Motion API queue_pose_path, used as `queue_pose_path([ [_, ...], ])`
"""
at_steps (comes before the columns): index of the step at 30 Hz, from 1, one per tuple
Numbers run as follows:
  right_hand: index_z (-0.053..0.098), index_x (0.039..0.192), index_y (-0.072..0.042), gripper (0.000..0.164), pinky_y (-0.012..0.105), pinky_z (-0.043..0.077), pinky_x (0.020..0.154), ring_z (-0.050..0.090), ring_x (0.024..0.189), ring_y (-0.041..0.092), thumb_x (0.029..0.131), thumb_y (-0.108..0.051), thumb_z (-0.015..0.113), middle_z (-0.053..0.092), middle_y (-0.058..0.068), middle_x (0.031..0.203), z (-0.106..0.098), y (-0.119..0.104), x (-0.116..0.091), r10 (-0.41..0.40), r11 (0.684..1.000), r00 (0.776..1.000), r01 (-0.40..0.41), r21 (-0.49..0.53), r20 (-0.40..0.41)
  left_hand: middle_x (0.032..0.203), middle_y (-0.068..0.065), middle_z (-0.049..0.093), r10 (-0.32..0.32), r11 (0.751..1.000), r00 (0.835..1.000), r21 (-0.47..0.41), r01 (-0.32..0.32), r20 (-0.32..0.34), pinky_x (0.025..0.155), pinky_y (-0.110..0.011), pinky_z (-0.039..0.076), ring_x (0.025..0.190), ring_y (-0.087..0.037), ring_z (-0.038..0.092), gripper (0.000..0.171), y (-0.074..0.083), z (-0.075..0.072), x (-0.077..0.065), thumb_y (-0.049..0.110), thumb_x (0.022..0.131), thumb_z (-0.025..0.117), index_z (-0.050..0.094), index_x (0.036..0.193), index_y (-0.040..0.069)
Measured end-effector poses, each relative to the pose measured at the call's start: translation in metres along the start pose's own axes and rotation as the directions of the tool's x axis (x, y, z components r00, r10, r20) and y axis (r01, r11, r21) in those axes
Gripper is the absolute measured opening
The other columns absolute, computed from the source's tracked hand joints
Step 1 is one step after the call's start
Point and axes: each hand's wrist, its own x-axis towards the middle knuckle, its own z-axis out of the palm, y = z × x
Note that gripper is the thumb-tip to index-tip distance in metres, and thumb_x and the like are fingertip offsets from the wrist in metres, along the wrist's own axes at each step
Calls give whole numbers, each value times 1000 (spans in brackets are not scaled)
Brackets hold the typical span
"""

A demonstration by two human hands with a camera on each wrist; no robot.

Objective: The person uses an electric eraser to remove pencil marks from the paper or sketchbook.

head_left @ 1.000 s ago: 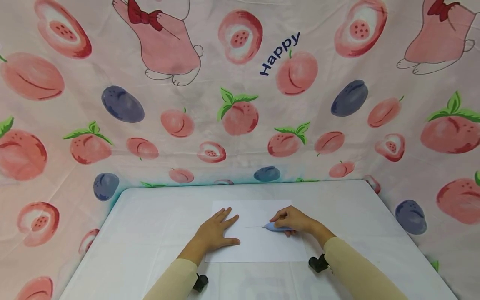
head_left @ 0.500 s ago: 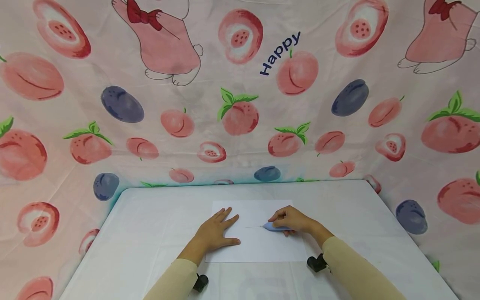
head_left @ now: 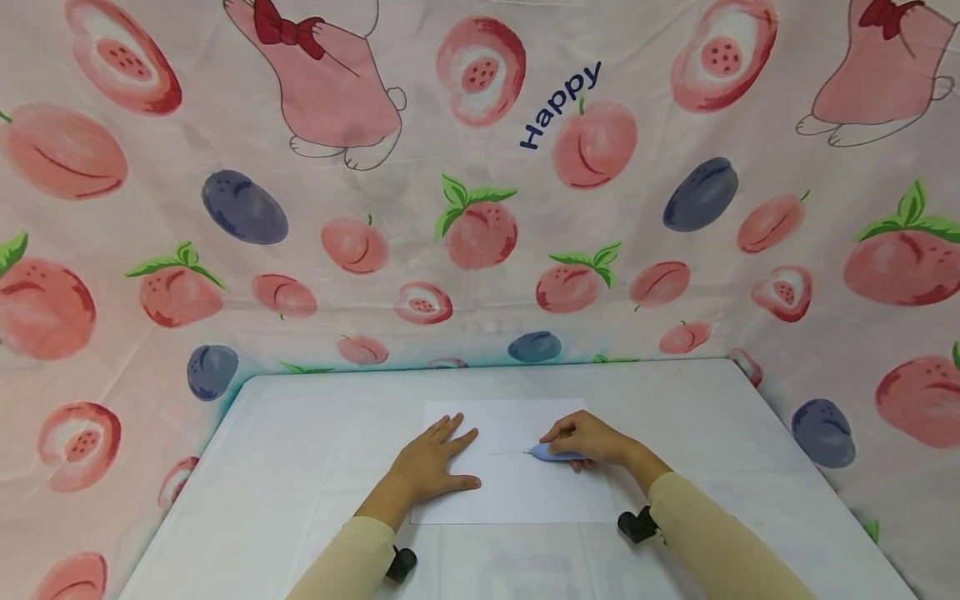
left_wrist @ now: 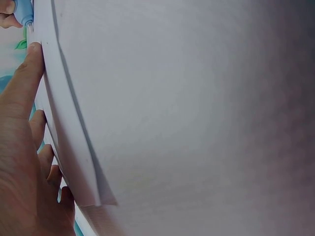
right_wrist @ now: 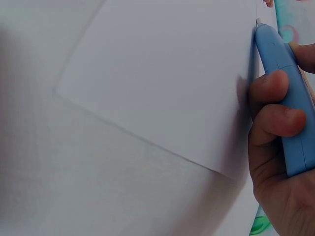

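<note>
A sheet of white paper (head_left: 517, 500) lies on the white table, with a thin faint line (head_left: 508, 453) across its middle. My left hand (head_left: 429, 467) rests on the paper's left part, fingers and thumb spread. At the line's right end my right hand (head_left: 588, 437) grips a blue electric eraser (head_left: 553, 452), a thick tapered tool. Its small pale tip points left, right at the paper. In the right wrist view the fingers curl round the blue body and the thumb lies by a raised button. The left wrist view catches the tool's front end beyond the left index finger.
The white-covered table (head_left: 315, 467) extends around the paper on all sides. Behind it hangs a pink cloth (head_left: 480, 333) printed with fruit. A black wrist device (head_left: 402, 565) sits at the left sleeve and another black device (head_left: 637, 526) at the right.
The right hand slides the electric eraser slightly left, then back right to about its first spot, along the line. The left hand stays still on the paper.
</note>
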Motion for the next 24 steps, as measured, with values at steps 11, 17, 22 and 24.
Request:
queue_pose_path([
  [11,68,102,-10,21,23,35,37,45,39,17,85,-20,63,58,19,59,-1,-5,-6,-13,1000,1000,13,2,4,148,-4,18,1,1000,1000,5,-1,-5,100,-46,29,134,-25,15,84,1,-1,0,75,72,43,33,140,27],
  [17,68,103,-11,21,22,34,37,45,39,15,84,-21,63,58,18,59,-1,-5,-5,-8,1000,1000,8,-1,6,148,-3,18,-3,1000,1000,7,3,-5,100,-46,28,134,-25,15,84,1,-1,0,76,72,42,33,140,27],
  [22,68,102,-12,20,23,34,36,45,39,15,84,-21,64,58,17,60,0,-3,-2,-10,1000,1000,10,7,2,148,-3,17,-1,1000,1000,2,1,-6,100,-46,28,134,-24,15,85,0,1,0,76,72,42,32,140,28],
  [24,69,101,-13,20,23,34,36,45,39,15,83,-21,64,58,16,61,0,-2,-1,-8,1000,1000,8,8,-3,149,-2,17,0,1000,1000,4,0,-2,100,-45,28,134,-24,14,85,0,1,1,77,72,41,32,141,28],
])
